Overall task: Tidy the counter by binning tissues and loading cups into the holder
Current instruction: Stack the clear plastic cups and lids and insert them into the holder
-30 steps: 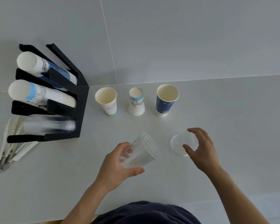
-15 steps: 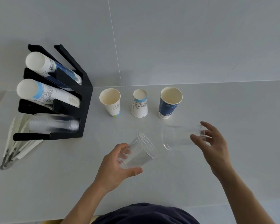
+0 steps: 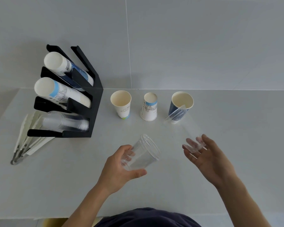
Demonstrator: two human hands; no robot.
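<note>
My left hand (image 3: 120, 169) grips a clear plastic cup (image 3: 144, 153) near its base, rim tilted up to the right. My right hand (image 3: 206, 158) holds a second clear plastic cup (image 3: 184, 126) by its base, lifted off the counter, with its rim pointing away toward the blue paper cup (image 3: 180, 105). A white paper cup (image 3: 121, 104) stands upright and another white cup with a blue band (image 3: 149, 106) stands upside down. The black cup holder (image 3: 95, 102) at the left has two rows of paper cup stacks and a bottom row of clear cups (image 3: 66, 122).
White tongs (image 3: 26, 138) lie on the counter left of the holder, partly under it. A tiled wall rises right behind the cups. The counter's front edge runs just above my dark clothing (image 3: 147, 217).
My right hand has picked the second clear cup off the counter and tipped it so its rim points away toward the blue cup. The left hand has held its cup almost still.
</note>
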